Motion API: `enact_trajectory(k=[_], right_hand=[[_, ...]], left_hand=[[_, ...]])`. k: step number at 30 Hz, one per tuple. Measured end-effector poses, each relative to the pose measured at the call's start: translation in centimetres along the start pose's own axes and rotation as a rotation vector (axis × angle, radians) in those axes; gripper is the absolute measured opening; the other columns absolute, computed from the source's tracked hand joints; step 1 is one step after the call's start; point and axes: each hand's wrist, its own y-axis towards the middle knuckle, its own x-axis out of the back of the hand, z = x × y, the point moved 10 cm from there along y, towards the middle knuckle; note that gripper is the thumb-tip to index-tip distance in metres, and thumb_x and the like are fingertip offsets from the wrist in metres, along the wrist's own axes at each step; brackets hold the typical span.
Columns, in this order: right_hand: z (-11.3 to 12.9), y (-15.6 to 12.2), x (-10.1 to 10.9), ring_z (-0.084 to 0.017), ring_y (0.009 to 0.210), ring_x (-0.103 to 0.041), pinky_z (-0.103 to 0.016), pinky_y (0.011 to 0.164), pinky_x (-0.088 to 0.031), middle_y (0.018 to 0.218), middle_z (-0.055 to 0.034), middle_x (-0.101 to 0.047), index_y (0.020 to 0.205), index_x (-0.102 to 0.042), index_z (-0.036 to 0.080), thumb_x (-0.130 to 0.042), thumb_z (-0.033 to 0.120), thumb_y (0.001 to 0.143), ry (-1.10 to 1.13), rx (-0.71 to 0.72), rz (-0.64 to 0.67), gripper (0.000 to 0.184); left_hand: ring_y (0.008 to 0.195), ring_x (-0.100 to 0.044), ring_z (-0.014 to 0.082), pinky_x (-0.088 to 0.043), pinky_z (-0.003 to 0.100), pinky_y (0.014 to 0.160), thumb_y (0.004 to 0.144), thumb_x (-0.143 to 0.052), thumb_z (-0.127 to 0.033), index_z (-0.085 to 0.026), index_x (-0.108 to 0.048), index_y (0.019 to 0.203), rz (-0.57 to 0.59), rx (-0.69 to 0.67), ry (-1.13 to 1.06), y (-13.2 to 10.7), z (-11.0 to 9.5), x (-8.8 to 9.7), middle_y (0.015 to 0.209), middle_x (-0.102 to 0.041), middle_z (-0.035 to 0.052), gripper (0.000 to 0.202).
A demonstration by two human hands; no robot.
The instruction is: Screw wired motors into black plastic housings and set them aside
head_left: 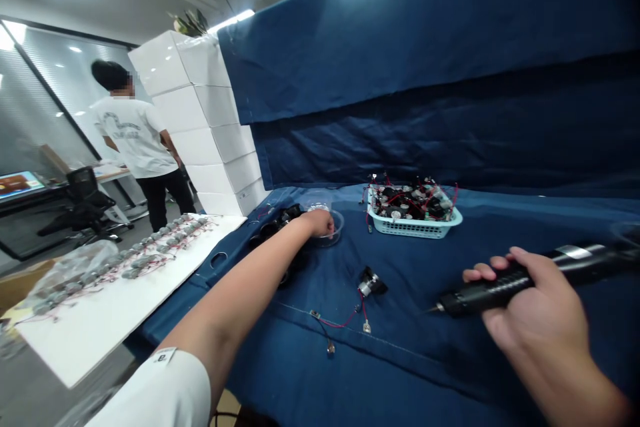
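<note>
My right hand [543, 310] is wrapped round a black electric screwdriver [505, 290], its thin bit pointing left over the blue cloth. At the far end of my outstretched left arm, my left hand [319, 222] dips into a round clear plastic bowl [336, 232]. Its fingers are curled together, and whatever they pinch is hidden. Between the hands lies a small black part with a silver motor [369, 283], with red and black wires ending in small metal tabs and a little board [315, 314]. Black round parts [265, 232] lie beside the bowl, partly behind my left forearm.
A light blue basket [413, 227] full of wired motor parts stands at the back. On the left, a white board [95, 333] carries rows of small grey motors with red wires. White boxes [200, 107] are stacked behind it, and a person [135, 137] stands beyond. Blue cloth [425, 80] hangs behind the table.
</note>
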Motion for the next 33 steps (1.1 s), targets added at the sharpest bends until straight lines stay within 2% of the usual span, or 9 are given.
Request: enact_trajectory(k=[10, 16, 21, 25, 27, 29, 31, 33], right_hand=[[-0.1, -0.3, -0.3, -0.011, 0.055, -0.050, -0.027, 0.051, -0.053, 0.070, 0.0048, -0.051, 0.078, -0.053, 0.020, -0.074, 0.022, 0.074, -0.007, 0.017, 0.047, 0.021], [0.0, -0.3, -0.4, -0.011, 0.055, -0.051, -0.027, 0.052, -0.054, 0.071, 0.0055, -0.050, 0.079, -0.052, 0.021, -0.074, 0.026, 0.075, -0.020, 0.023, 0.066, 0.023], [0.0, -0.5, -0.5, -0.011, 0.055, -0.050, -0.027, 0.052, -0.054, 0.070, 0.0048, -0.050, 0.078, -0.053, 0.020, -0.075, 0.024, 0.075, -0.010, 0.012, 0.053, 0.022], [0.1, -0.6, -0.5, -0.011, 0.055, -0.050, -0.027, 0.052, -0.054, 0.070, 0.0049, -0.050, 0.077, -0.053, 0.020, -0.073, 0.024, 0.076, -0.019, 0.024, 0.050, 0.021], [0.2, -0.6, -0.6, -0.011, 0.055, -0.049, -0.027, 0.052, -0.053, 0.071, 0.0050, -0.049, 0.078, -0.052, 0.020, -0.073, 0.025, 0.077, -0.023, 0.033, 0.050, 0.021], [0.4, -0.6, -0.7, -0.010, 0.055, -0.048, -0.026, 0.051, -0.052, 0.071, 0.0049, -0.048, 0.079, -0.052, 0.020, -0.072, 0.025, 0.077, -0.011, 0.027, 0.052, 0.021], [0.8, -0.8, -1.0, -0.010, 0.054, -0.047, -0.024, 0.050, -0.051, 0.071, 0.0044, -0.047, 0.078, -0.052, 0.020, -0.070, 0.023, 0.079, 0.023, 0.000, 0.056, 0.018], [1.4, -1.1, -1.2, -0.009, 0.054, -0.046, -0.023, 0.050, -0.049, 0.072, 0.0036, -0.046, 0.077, -0.052, 0.019, -0.066, 0.021, 0.080, 0.078, -0.028, 0.051, 0.015]], left_hand=[[0.112, -0.068, 0.0222, -0.060, 0.044, 0.098, 0.102, -0.066, -0.040, -0.016, -0.068, 0.123, -0.053, 0.102, 0.057, 0.7, 0.8, 0.6, 0.125, -0.069, 0.0100, 0.033], [0.112, -0.069, 0.0226, -0.060, 0.045, 0.099, 0.102, -0.067, -0.040, -0.015, -0.067, 0.125, -0.065, 0.156, 0.023, 0.2, 0.4, 0.8, 0.126, -0.069, 0.0105, 0.034], [0.112, -0.068, 0.0225, -0.060, 0.044, 0.099, 0.101, -0.067, -0.039, -0.016, -0.068, 0.124, -0.126, 0.167, -0.116, -0.3, 0.4, 1.4, 0.126, -0.069, 0.0102, 0.033], [0.109, -0.068, 0.0216, -0.059, 0.043, 0.098, 0.101, -0.067, -0.040, -0.014, -0.068, 0.119, -0.266, 0.121, -0.356, -1.8, 0.2, 3.8, 0.121, -0.070, 0.0093, 0.031], [0.102, -0.067, 0.0198, -0.058, 0.041, 0.094, 0.101, -0.066, -0.043, -0.014, -0.068, 0.113, -0.374, 0.071, -0.528, -3.6, -0.7, 5.2, 0.112, -0.069, 0.0077, 0.031], [0.086, -0.062, 0.0161, -0.055, 0.034, 0.083, 0.102, -0.061, -0.046, -0.015, -0.064, 0.108, -0.468, 0.010, -0.737, -6.3, -2.5, 5.4, 0.096, -0.065, 0.0041, 0.032], [0.068, -0.051, 0.0117, -0.049, 0.027, 0.070, 0.105, -0.048, -0.053, -0.018, -0.057, 0.104, -0.493, -0.050, -0.976, -9.1, -5.3, 3.8, 0.079, -0.053, -0.0008, 0.037], [0.064, -0.043, 0.0092, -0.043, 0.023, 0.064, 0.103, -0.046, -0.059, -0.020, -0.052, 0.101, -0.414, -0.118, -1.203, -11.7, -9.3, 0.7, 0.077, -0.046, -0.0026, 0.040]])
